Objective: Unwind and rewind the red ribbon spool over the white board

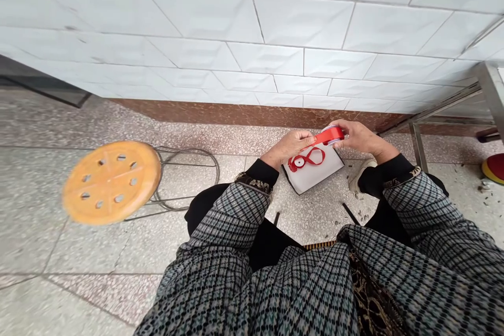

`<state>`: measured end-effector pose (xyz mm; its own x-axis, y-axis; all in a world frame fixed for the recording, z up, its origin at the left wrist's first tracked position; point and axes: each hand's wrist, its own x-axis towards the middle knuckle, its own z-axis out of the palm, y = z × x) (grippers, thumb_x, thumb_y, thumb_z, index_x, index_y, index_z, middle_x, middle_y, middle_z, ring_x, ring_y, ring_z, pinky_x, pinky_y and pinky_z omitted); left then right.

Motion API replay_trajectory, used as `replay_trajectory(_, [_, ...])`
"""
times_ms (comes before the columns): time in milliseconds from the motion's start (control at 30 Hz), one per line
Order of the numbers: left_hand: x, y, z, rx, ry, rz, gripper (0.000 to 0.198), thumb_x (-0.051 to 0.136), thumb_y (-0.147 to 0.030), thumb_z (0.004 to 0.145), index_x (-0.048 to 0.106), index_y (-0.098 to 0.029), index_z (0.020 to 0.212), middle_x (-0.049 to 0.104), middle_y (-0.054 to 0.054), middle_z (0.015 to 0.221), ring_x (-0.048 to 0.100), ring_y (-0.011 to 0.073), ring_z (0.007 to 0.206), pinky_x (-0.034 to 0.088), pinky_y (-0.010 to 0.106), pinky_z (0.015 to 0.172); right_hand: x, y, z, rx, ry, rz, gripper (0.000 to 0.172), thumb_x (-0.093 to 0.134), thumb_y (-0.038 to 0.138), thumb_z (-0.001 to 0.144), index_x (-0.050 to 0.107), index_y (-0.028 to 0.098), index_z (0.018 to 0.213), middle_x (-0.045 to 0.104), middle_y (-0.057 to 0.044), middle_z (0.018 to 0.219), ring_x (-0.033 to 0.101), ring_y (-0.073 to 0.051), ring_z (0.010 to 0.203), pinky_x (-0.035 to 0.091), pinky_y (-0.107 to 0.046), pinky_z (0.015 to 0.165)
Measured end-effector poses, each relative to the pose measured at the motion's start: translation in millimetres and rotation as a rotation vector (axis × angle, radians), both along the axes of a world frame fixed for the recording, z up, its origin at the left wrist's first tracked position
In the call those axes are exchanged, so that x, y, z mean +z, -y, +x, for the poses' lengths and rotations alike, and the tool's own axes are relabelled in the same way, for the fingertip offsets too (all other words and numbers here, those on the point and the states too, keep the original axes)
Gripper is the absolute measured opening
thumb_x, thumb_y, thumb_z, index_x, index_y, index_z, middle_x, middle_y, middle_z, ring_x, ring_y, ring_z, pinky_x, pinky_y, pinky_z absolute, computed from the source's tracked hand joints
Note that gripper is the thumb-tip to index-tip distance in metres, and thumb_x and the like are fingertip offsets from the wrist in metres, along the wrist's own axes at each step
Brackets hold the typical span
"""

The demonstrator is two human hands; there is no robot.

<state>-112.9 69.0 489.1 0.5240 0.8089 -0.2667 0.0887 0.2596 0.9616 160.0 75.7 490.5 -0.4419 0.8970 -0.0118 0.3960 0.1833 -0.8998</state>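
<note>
A roll of red ribbon [333, 135] is in my right hand [357, 135], its fingers closed around the spool's edge. From the roll a red strip runs left to my left hand [292, 146], which pinches it between thumb and fingers. Below both hands a white box-like thing with a dark edge [315, 177] sits low in front of me. On its top lies a looped length of red ribbon [316, 156], with a small white disc [299, 161] at its left end.
An orange round stool [112, 182] with holes in its seat lies tipped on the speckled floor [90, 247] to the left. White wall tiles [252, 21] rise ahead. At right stand a metal frame [418, 144] and a red and yellow object [494, 168]; small debris lies near it.
</note>
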Motion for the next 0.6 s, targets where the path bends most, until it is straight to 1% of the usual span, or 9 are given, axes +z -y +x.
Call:
replay_trajectory(67, [-2.6, -0.8, -0.4, -0.006, 0.025, -0.008, 0.042, 0.087, -0.053, 0.079, 0.067, -0.017, 0.073, 0.056, -0.002, 0.062, 0.040, 0.0074, 0.051, 0.022, 0.019, 0.048, 0.9, 0.4, -1.1, 0.004, -0.066, -0.017, 0.049, 0.097, 0.032, 0.071, 0.081, 0.030, 0.118, 0.080, -0.004, 0.112, 0.070, -0.028, 0.101, 0.058, -0.051, 0.101])
replay_trajectory(200, [-5.0, -1.8, -1.9, -0.012, 0.103, -0.038, 0.048, 0.088, -0.059, 0.077, 0.066, -0.017, 0.072, 0.043, -0.007, 0.053, 0.027, 0.0045, 0.044, 0.014, 0.020, 0.045, 2.3, 0.1, -1.3, -0.022, -0.143, -0.052, 0.052, 0.099, 0.030, 0.070, 0.081, 0.030, 0.119, 0.080, -0.005, 0.119, 0.072, -0.030, 0.109, 0.056, -0.055, 0.110])
replay_trajectory(300, [-2.4, -1.9, -3.0, -0.018, 0.145, -0.066, 0.048, 0.091, -0.058, 0.074, 0.066, -0.017, 0.072, 0.040, -0.007, 0.052, 0.025, 0.0036, 0.043, 0.012, 0.020, 0.044, 5.7, 0.2, -0.7, -0.015, -0.181, -0.082, 0.052, 0.099, 0.026, 0.070, 0.081, 0.029, 0.118, 0.080, -0.005, 0.121, 0.072, -0.030, 0.113, 0.054, -0.055, 0.115])
replay_trajectory(433, [2.3, -1.1, -2.6, -0.015, 0.138, -0.092, 0.049, 0.093, -0.058, 0.071, 0.068, -0.016, 0.072, 0.041, -0.008, 0.051, 0.026, 0.0036, 0.042, 0.012, 0.020, 0.044, 10.5, 2.7, -1.9, 0.047, -0.330, -0.180, 0.054, 0.099, 0.028, 0.071, 0.079, 0.027, 0.122, 0.079, -0.006, 0.126, 0.072, -0.028, 0.116, 0.056, -0.051, 0.113])
replay_trajectory(533, [1.9, 0.2, 0.8, 0.041, 0.129, -0.062, 0.053, 0.094, -0.061, 0.070, 0.067, -0.016, 0.073, 0.044, -0.007, 0.050, 0.028, 0.0038, 0.042, 0.013, 0.020, 0.044, 10.1, 4.9, -5.5, 0.087, -0.427, -0.247, 0.057, 0.100, 0.027, 0.072, 0.078, 0.026, 0.124, 0.078, -0.007, 0.130, 0.073, -0.026, 0.116, 0.057, -0.047, 0.110])
replay_trajectory(600, [-0.3, 1.4, 4.2, 0.070, 0.170, -0.049, 0.056, 0.094, -0.064, 0.070, 0.066, -0.016, 0.074, 0.044, -0.008, 0.050, 0.027, 0.0033, 0.042, 0.013, 0.020, 0.043, 8.1, 5.2, -8.8, 0.073, -0.485, -0.279, 0.057, 0.101, 0.028, 0.071, 0.077, 0.027, 0.123, 0.079, -0.006, 0.130, 0.074, -0.024, 0.113, 0.059, -0.044, 0.106])
